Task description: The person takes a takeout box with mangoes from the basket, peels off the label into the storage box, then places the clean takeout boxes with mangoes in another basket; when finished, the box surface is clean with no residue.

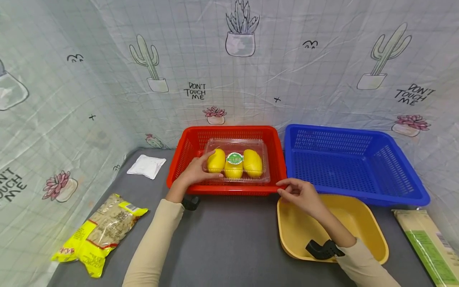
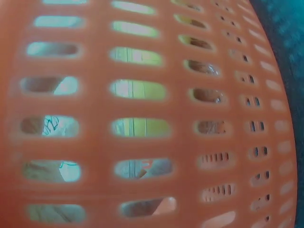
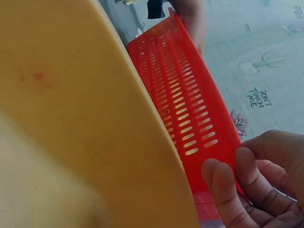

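Note:
A clear plastic box of yellow mangoes, with a round green-and-white label, lies in the red basket. My left hand holds the box by its left end, fingers over the top and thumb along the near side. The basket's slotted wall fills the left wrist view and mostly hides that hand. At the basket's near right corner, my right hand pinches the rim between thumb and fingers. The right wrist view shows these fingers right at the red rim.
A blue basket stands at the right, with a yellow tub in front of it under my right forearm. A yellow-and-clear food bag and a white packet lie at left. A green-and-beige package lies far right.

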A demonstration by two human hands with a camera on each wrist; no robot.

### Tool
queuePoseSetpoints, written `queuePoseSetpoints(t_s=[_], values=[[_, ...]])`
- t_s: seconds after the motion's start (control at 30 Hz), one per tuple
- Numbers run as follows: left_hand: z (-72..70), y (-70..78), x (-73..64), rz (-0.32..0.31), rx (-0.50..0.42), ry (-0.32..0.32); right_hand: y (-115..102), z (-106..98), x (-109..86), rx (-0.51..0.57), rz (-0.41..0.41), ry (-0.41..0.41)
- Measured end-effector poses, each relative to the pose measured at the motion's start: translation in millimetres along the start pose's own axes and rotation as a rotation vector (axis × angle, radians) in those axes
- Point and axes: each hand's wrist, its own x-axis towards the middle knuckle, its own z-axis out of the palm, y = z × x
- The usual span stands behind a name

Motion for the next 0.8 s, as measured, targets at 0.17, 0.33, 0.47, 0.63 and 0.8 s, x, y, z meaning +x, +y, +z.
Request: queuePoseSetpoints(t_s=[0.17,0.33,0.47,0.63,0.8], values=[[-4.4,-4.1,0.9,0.017,-0.115,-0.008,3.2,-0.4,2.5,0.049,0.024,-0.018],[-7.2,-6.3,0.0,-0.021,-0.219,0.001,2.4,-1.1,3.5,0.067,0.026,-0.034],[-7.6,-7.2,0.0,-0.027,-0.243,0.026,2.4,-1.6,3.9,0.078,0.037,-0.044],[-7.3,-7.2,-0.3,-0.042,-0.252,0.035,3.7,-1.8,3.7,0.084,0.052,-0.054],[-6.8,-8.5,-0.6,-0.012,-0.258,0.056,3.6,-2.2,4.1,0.085,0.048,-0.061]])
